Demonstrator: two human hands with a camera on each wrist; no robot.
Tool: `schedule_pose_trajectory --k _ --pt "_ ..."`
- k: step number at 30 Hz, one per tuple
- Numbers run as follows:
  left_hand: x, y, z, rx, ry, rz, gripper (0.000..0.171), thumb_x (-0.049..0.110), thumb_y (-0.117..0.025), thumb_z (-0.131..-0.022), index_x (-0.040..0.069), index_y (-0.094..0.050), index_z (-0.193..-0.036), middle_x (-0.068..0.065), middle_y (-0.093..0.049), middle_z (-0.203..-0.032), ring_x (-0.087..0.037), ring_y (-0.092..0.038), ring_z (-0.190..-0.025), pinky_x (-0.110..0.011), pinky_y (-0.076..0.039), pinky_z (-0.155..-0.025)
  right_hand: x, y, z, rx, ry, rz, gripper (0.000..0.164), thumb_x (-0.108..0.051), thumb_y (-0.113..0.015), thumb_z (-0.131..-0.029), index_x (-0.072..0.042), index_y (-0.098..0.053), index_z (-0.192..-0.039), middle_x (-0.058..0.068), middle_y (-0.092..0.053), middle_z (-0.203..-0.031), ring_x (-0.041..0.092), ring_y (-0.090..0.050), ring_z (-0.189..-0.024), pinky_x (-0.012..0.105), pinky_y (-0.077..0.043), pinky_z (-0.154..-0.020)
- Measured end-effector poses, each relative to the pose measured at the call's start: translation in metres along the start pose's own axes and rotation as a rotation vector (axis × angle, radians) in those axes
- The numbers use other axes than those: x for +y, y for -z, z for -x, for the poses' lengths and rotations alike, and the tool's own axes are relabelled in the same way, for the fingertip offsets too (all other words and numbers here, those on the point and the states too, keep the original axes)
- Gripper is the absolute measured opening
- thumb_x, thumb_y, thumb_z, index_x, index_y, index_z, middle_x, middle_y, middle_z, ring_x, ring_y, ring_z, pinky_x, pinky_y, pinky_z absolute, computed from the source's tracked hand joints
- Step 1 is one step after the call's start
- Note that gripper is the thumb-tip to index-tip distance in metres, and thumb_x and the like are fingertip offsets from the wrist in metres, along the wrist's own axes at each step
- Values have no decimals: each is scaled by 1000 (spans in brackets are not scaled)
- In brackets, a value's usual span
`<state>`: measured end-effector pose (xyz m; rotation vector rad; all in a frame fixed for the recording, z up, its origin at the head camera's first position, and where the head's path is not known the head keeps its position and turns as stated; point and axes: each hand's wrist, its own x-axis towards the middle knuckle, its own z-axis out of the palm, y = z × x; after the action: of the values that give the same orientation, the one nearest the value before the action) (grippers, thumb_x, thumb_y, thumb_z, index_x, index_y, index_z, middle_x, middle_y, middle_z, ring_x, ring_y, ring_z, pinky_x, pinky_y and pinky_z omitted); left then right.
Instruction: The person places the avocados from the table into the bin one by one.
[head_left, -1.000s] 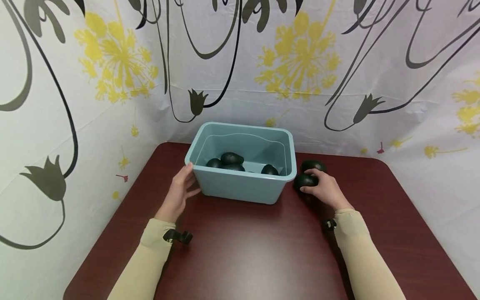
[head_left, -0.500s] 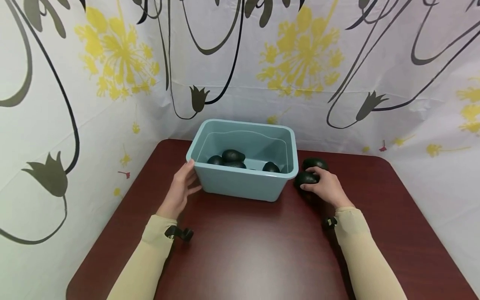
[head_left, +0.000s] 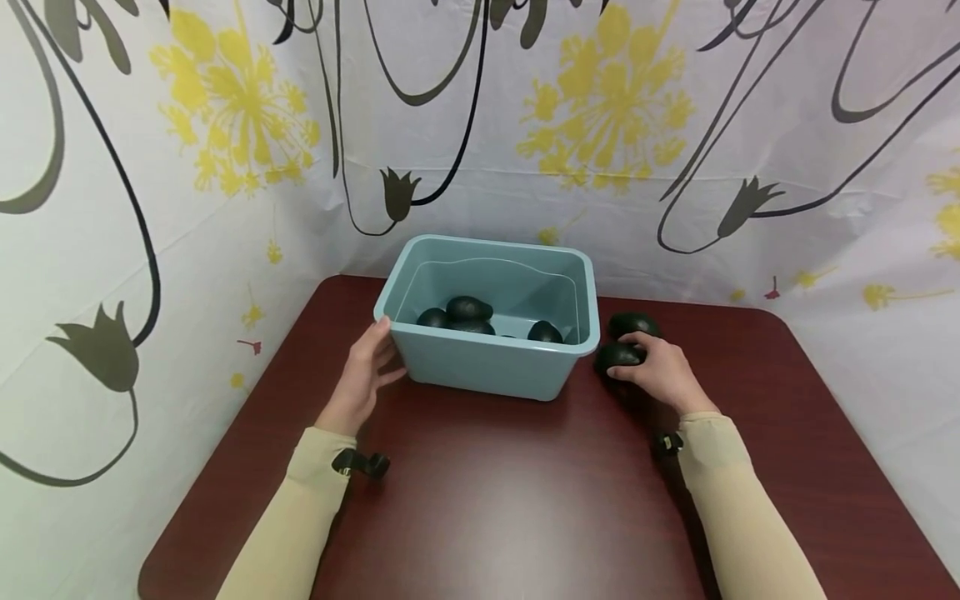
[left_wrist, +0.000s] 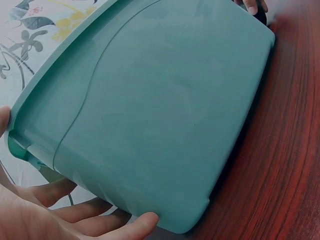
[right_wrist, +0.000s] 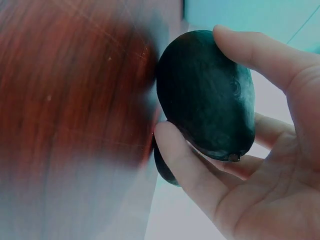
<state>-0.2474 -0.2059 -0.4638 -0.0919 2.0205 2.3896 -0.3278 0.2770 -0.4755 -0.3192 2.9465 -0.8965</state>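
A pale blue plastic bin [head_left: 480, 367] stands at the back of the table with several dark green avocados [head_left: 469, 308] inside. My left hand [head_left: 358, 375] rests at its left front corner, one fingertip at the rim and the other fingers spread along the side. In the left wrist view these fingers [left_wrist: 142, 225] lie fairly straight against the blue wall. Right of the bin, my right hand [head_left: 660, 371] grips an avocado [right_wrist: 205, 95] between thumb and fingers, low over the table. Another avocado [head_left: 633, 323] lies just behind it, partly hidden by the held one in the right wrist view.
The dark red wooden table [head_left: 495, 483] has rounded corners and reaches back to a white cloth [head_left: 465, 133] patterned with yellow and grey flowers. More of this cloth hangs along the left and right sides. Small black devices [head_left: 362, 463] are strapped to both wrists.
The head view has shifted slightly, so everything sits a little higher in it. Both hands keep their places, the left at the bin and the right on the avocado.
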Motion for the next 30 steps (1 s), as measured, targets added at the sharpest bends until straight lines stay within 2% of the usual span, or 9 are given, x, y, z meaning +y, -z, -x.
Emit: schedule_pose_trajectory --k 19,30 --pt "-2 -1 0 5 -10 -2 68 61 -54 -97 31 -36 -156 -3 -36 -158 -27 -37 -142 -66 -39 -102 -12 17 9 21 46 39 66 -41 -82 -83 -13 -57 -137 24 -57 -128 40 -56 -109 56 -49 -86" --pt "-1 -2 1 13 8 0 71 63 -54 -96 31 -36 -156 -2 -36 -158 -26 -37 -142 -65 -38 -103 -26 29 17 34 67 48 65 -41 -82 -84 -13 -57 -137 20 -58 -127 39 -56 -106 54 -50 -82"
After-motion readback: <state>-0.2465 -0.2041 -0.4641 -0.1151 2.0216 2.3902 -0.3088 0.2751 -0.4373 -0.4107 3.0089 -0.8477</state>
